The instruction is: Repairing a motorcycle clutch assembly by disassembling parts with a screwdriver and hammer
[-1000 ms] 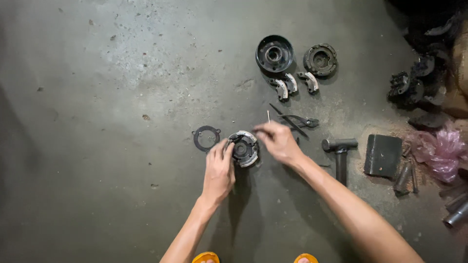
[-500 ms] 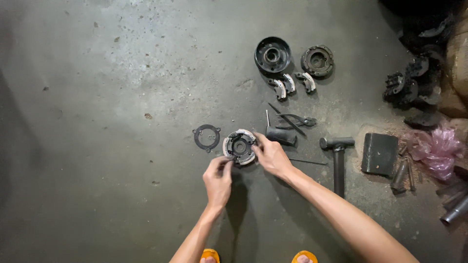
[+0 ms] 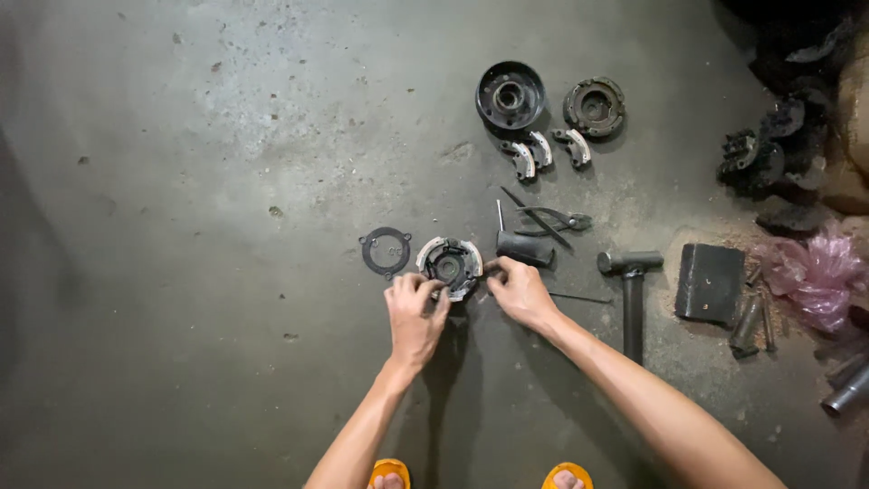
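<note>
1. On a grey concrete floor point(image 3: 226, 181), my left hand point(image 3: 414, 312) and my right hand point(image 3: 519, 292) meet at a round dark metal clutch assembly with pale curved shoes around its rim point(image 3: 450, 266).
2. My left fingers are curled, their tips pinching the assembly's lower left edge; my right fingers are bunched, thumb and forefinger closed at its right edge. Whether they grip a small part there, I cannot tell.
3. Just left of the assembly lies a flat dark ring-shaped gasket with small ears point(image 3: 386, 250), apart from it.
4. Just right of the assembly lies a short dark cylindrical handle with a thin metal shaft point(image 3: 520, 245), and beyond that a pair of dark pliers point(image 3: 554, 220).
5. Farther right of the assembly lies a dark metal hammer point(image 3: 630, 290), then a black rectangular block point(image 3: 710, 282) and a crumpled pink plastic bag point(image 3: 815, 272).
6. Well above the assembly sit a dark round drum point(image 3: 510, 95), a second round dark hub point(image 3: 594, 106) and three loose curved shoes point(image 3: 546, 150).
</note>
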